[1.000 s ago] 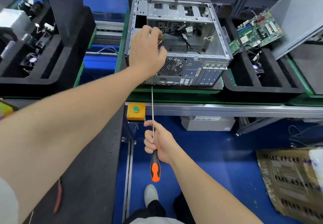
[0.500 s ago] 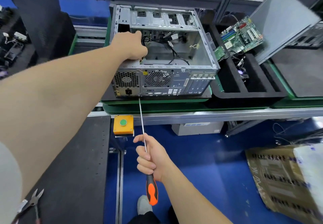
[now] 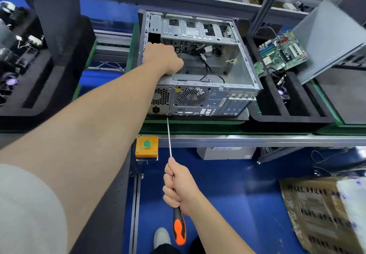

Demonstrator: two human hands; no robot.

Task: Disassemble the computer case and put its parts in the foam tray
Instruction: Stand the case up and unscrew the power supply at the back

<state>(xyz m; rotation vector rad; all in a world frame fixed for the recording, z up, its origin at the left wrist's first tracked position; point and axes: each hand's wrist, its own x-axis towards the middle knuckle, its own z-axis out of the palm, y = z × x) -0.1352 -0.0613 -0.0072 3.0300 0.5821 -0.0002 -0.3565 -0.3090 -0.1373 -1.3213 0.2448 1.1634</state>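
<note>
The open grey computer case (image 3: 244,75) lies on its side on the green conveyor, rear panel toward me, with loose black cables inside. My left hand (image 3: 164,59) reaches into its left rear corner, above the power supply (image 3: 161,98); its fingers bend down out of sight. My right hand (image 3: 178,188) grips a long screwdriver (image 3: 169,136) with an orange and black handle. The tip touches the rear panel's lower edge beside the power socket. The black foam tray (image 3: 287,116) stands right of the case, with a green motherboard (image 3: 281,53) leaning at its back.
A grey side panel (image 3: 326,41) leans at the far right. Another black foam tray (image 3: 29,99) holding fans and parts stands at the left. A yellow box with a green button (image 3: 147,146) hangs on the bench rail. A cardboard box (image 3: 320,214) lies on the blue floor.
My left hand has moved from the case's middle to its left rear corner and dipped inside. The screwdriver tip has come to the rear panel's lower edge. My view has shifted left.
</note>
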